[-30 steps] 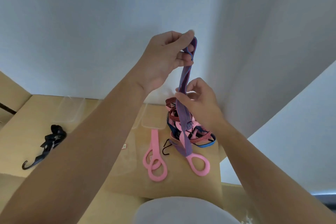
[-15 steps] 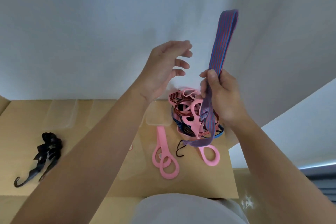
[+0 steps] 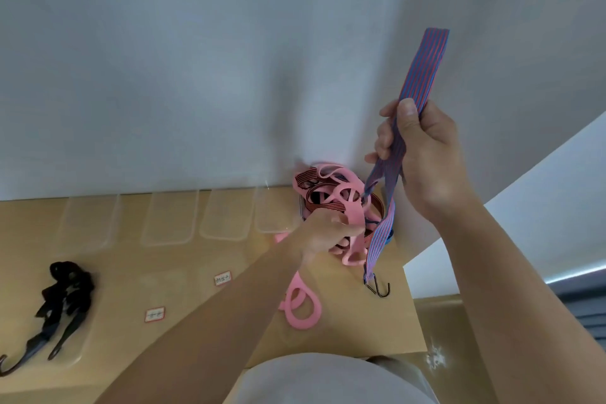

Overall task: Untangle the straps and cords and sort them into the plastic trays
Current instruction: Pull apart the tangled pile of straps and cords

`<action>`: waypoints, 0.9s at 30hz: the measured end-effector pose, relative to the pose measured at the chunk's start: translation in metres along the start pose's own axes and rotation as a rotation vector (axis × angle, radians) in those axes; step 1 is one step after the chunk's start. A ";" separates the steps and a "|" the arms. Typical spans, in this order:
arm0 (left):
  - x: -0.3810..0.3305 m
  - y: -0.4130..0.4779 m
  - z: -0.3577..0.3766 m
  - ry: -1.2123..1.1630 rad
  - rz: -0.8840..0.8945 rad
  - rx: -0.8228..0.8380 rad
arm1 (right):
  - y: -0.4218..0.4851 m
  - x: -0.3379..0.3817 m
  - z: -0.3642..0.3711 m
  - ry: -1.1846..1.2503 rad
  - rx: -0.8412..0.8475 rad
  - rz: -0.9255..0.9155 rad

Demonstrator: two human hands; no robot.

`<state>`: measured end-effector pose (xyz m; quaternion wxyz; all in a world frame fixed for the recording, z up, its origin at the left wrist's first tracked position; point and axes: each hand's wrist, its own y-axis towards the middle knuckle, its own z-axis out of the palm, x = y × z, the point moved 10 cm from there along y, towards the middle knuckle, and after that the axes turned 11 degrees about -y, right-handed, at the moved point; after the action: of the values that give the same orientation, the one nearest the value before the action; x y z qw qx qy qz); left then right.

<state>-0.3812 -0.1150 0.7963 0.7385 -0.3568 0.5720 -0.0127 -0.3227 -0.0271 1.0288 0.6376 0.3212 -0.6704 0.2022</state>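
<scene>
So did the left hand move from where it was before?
Yes. The left hand went down: before, it was up in front of the wall, above the tangled pile; now it is low, reaching into that pile on the table.

Your left hand (image 3: 323, 233) was blurred, fingertips lost in pink strap tangle (image 3: 341, 197); grip couldn't be told. Your left forearm (image 3: 213, 331) covered part of pink loop (image 3: 300, 308). Stretch of striped strap (image 3: 423, 65) hid inside your right hand (image 3: 423, 154). Black strap (image 3: 62, 298) hook was cut by left edge. Label (image 3: 222, 278) print was too small to read.
</scene>
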 end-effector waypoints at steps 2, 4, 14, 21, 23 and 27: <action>-0.011 -0.002 -0.006 0.048 0.074 -0.053 | 0.000 -0.002 -0.001 0.007 -0.016 0.011; -0.021 -0.003 -0.011 0.082 0.122 -0.070 | 0.000 -0.002 -0.003 0.000 -0.025 0.006; -0.065 -0.018 -0.027 -0.168 0.223 -0.085 | 0.001 -0.026 -0.013 -0.116 -0.071 0.025; -0.105 -0.032 -0.033 -0.223 0.345 -0.096 | -0.003 -0.046 -0.011 -0.224 -0.034 0.090; -0.121 -0.039 -0.037 -0.105 0.441 -0.149 | -0.004 -0.047 -0.013 -0.263 -0.034 0.097; -0.149 -0.060 -0.047 0.123 0.641 -0.325 | -0.007 -0.050 -0.014 -0.301 -0.013 0.109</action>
<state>-0.4495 -0.1197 0.9489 0.6026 -0.2705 0.6928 0.2892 -0.3085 -0.0142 0.9804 0.5200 0.3068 -0.7761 0.1820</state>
